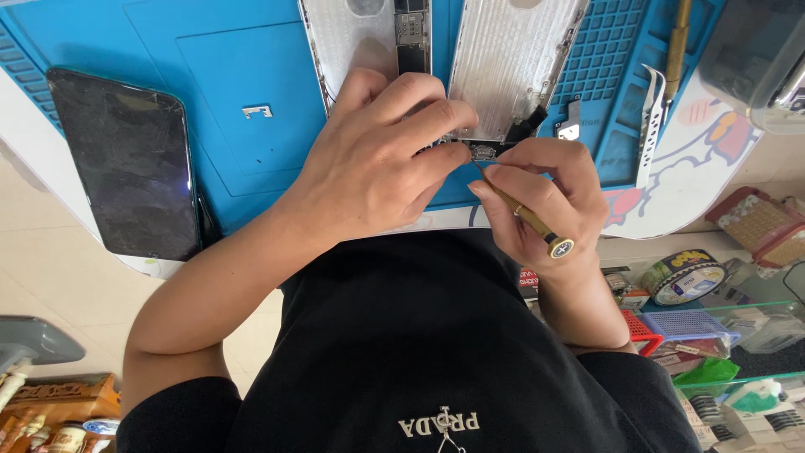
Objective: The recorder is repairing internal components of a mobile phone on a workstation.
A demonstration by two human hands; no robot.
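At the blue mat's (pixel 243 75) near edge, the left hand (pixel 377 159) is pressing down the opened phone (pixel 470 59) while the right hand (pixel 545 197) is clenching a brass screwdriver (pixel 528 220), apparently working a screw; next calls for a steady tip.

right hand (pixel 545 197) gripping screwdriver (pixel 524 214), left hand (pixel 377 155) steadying opened phone (pixel 444 59)

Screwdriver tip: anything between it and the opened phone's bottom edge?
Nothing visible. The right hand holds the screwdriver, its tip at the small part on the bottom edge of the opened phone. The left hand presses beside that spot, fingertips next to the tip, not across it. Tweezers lie off to the side.
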